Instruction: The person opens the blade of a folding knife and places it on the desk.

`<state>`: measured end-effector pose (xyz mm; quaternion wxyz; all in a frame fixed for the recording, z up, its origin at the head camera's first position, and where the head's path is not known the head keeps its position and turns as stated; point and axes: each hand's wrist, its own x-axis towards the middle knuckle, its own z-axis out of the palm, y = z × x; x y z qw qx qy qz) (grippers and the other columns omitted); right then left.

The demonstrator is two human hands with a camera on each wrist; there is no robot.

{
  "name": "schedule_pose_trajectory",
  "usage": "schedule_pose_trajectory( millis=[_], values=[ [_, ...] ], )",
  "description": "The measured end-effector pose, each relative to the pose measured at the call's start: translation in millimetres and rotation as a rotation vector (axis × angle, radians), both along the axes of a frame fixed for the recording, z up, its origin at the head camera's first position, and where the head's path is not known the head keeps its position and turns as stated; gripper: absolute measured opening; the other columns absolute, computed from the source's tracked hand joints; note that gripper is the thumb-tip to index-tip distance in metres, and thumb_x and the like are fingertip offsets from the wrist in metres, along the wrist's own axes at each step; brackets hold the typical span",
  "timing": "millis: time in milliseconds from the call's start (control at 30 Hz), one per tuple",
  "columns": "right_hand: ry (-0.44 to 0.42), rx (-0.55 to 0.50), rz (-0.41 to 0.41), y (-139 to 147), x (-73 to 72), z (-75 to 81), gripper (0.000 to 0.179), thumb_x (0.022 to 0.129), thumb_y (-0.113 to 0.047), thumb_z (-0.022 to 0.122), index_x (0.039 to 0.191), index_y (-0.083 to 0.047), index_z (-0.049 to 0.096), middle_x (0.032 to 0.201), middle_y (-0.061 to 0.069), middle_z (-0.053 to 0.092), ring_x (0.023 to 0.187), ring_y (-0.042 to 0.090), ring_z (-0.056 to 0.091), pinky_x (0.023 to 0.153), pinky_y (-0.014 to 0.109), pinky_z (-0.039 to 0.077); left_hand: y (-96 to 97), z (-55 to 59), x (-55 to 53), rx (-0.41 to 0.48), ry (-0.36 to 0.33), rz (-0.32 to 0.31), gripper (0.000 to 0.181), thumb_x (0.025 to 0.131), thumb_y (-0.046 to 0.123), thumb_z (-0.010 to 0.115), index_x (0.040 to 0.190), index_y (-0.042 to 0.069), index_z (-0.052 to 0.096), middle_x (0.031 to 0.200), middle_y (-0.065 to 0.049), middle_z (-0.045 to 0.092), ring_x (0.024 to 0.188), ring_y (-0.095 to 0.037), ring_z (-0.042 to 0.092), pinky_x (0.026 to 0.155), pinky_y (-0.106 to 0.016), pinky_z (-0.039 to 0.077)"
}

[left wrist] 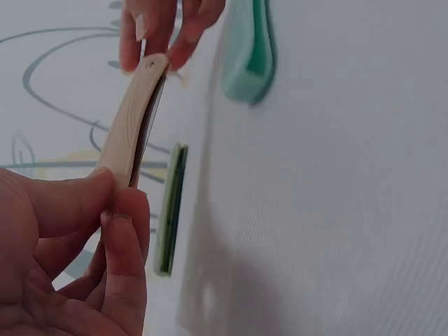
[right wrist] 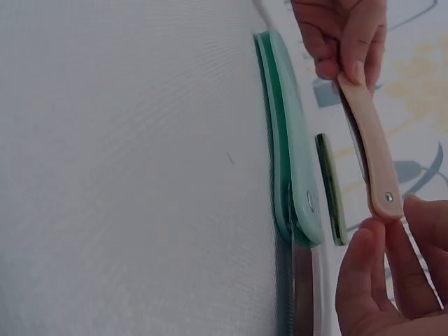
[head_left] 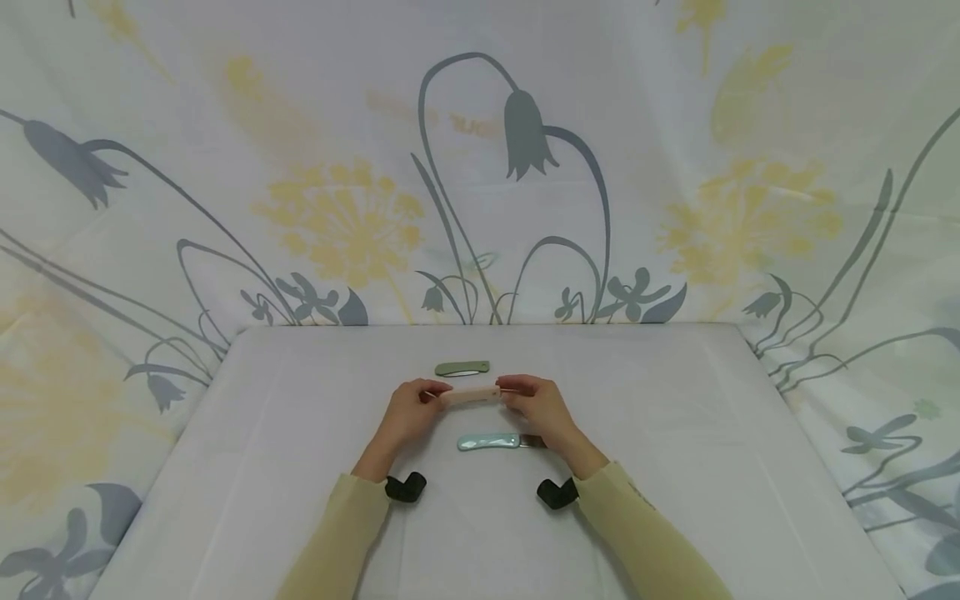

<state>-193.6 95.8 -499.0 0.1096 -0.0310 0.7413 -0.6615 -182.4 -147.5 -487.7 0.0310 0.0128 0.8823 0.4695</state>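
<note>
Beige folding knife (head_left: 470, 397) stretched crosswise between 2 hands.
The left hand (head_left: 407, 414) pinches its plain end, and the long axis runs from there rightward to the right hand (head_left: 547, 414), whose fingertips are at the riveted end; I cannot tell whether they grip. An olive-green folding knife (head_left: 450, 368) lies beyond both hands; a turquoise folding knife (head_left: 487, 442) lies nearer the wrists, pointing toward the right.

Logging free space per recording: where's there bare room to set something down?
Bare tabletop lies left of the left hand, right of the right hand, and between the sleeves, this side of the teal knife. Crowded: around the held beige knife, between the green knife and teal knife.
</note>
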Motion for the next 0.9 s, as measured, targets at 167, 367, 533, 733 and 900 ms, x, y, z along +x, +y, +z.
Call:
schedule_pose_trajectory(
  millis=[167,367,533,733,900],
  values=[
    [0.042,-0.054,-0.052,2.9,1.8,1.8,0.032,0.092,-0.005,0.070,0.124,-0.002,0.068,0.119,0.007,0.069,0.108,0.020,0.064,0.085,0.027,0.053,7.9,3.6,5.1,0.177,-0.040,0.003,0.021,0.091,0.002,0.067,0.110,0.004,0.074,0.093,-0.004,0.068,0.079,-0.016,0.064,0.071,-0.028,0.048],
    [0.077,-0.149,-0.086,8.8,6.8,6.4,0.034,0.093,-0.001,0.068,0.126,0.007,0.063,0.118,0.010,0.070,0.106,0.019,0.065,0.085,0.028,0.054,20.8,10.2,12.8,0.327,-0.126,-0.041,0.023,0.093,0.002,0.064,0.115,0.004,0.071,0.099,-0.007,0.066,0.083,-0.018,0.065,0.078,-0.033,0.052],
    [0.106,-0.224,-0.109,13.7,14.7,14.0,0.034,0.092,-0.002,0.069,0.124,0.011,0.063,0.116,0.013,0.070,0.103,0.019,0.067,0.085,0.031,0.055,28.0,13.6,20.4,0.345,-0.150,-0.109,0.022,0.092,0.004,0.067,0.114,0.005,0.069,0.097,-0.008,0.065,0.083,-0.020,0.064,0.076,-0.033,0.049],
    [0.100,-0.272,-0.114,18.7,22.5,21.2,0.029,0.092,-0.002,0.070,0.119,0.007,0.067,0.113,0.013,0.071,0.099,0.020,0.069,0.082,0.033,0.056,31.7,13.7,26.8,0.298,-0.164,-0.180,0.022,0.091,0.009,0.072,0.113,0.008,0.069,0.099,-0.004,0.065,0.087,-0.019,0.062,0.078,-0.031,0.047],
    [0.116,-0.278,-0.109,21.1,29.0,27.4,0.029,0.091,-0.004,0.072,0.117,0.007,0.068,0.112,0.016,0.071,0.098,0.022,0.069,0.082,0.035,0.056,34.6,14.6,31.5,0.276,-0.170,-0.227,0.022,0.091,0.011,0.070,0.113,0.009,0.068,0.104,-0.003,0.065,0.092,-0.020,0.059,0.078,-0.032,0.047]
  ],
)
